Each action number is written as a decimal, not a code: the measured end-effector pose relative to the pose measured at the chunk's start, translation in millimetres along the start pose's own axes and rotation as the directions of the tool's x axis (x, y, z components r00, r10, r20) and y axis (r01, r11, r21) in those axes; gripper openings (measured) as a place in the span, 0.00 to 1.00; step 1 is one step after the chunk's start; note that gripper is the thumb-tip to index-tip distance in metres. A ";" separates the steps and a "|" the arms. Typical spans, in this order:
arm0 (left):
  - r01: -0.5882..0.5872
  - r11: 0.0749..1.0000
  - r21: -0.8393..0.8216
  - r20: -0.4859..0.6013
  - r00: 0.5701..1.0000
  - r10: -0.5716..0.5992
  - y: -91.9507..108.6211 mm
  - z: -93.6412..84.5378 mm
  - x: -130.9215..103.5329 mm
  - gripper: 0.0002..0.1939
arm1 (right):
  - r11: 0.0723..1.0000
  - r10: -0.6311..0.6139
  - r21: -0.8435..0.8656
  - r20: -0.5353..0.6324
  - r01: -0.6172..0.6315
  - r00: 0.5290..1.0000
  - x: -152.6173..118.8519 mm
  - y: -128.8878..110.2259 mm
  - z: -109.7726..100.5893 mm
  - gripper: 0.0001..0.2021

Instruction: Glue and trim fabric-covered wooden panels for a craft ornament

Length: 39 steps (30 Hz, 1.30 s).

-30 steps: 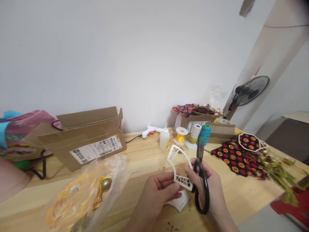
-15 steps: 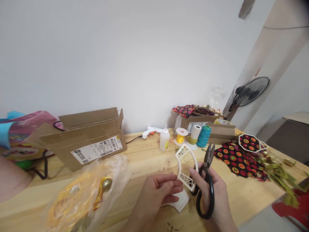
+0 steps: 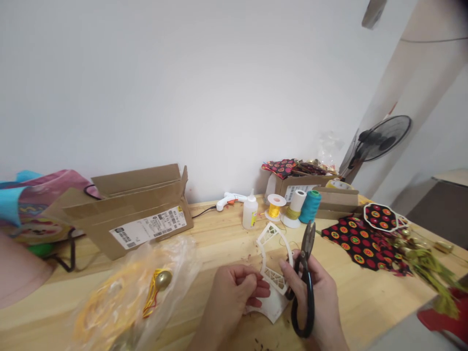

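My right hand [image 3: 320, 297] is wrapped round black-handled scissors [image 3: 309, 287], blades pointing up, and its thumb presses on a white openwork frame [image 3: 275, 279]. My left hand [image 3: 237, 292] is at the frame's lower left corner, with thumb and index finger pinched together and the other fingers curled; anything between the fingertips is too small to make out. Below the frame a white curved piece [image 3: 272, 309] lies on the wooden table [image 3: 204, 273], partly behind my left fingers.
A glue bottle [image 3: 250, 212], glue gun [image 3: 230, 199] and thread spools [image 3: 310, 205] stand at the back. Cardboard boxes [image 3: 146, 214] rest against the wall. Patterned fabric [image 3: 356, 243] lies right, a plastic bag with yellow cords [image 3: 109, 302] left. A person's arm [image 3: 20, 273] shows at far left.
The scissors and the white frame have moved slightly left with my right hand, and the frame has tilted a little. The left hand has shifted slightly left.
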State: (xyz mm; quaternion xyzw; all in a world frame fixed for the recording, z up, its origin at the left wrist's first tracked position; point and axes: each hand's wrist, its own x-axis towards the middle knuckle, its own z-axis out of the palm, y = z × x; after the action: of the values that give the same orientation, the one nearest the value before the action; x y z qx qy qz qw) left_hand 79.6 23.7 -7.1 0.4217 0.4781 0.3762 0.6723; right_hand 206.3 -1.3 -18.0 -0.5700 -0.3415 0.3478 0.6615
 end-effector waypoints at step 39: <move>0.024 1.000 -0.019 0.003 1.000 -0.024 0.6 4.4 0.1 0.08 | 0.370 -0.190 -0.645 0.652 0.669 0.734 31.4 0.5 -40.6 0.11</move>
State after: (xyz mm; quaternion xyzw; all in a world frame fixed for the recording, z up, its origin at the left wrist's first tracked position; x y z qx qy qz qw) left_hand 83.8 23.1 -5.8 0.4102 0.4787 0.3722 0.6812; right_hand 257.1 4.4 -21.5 -0.5983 -0.7569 0.0669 0.2544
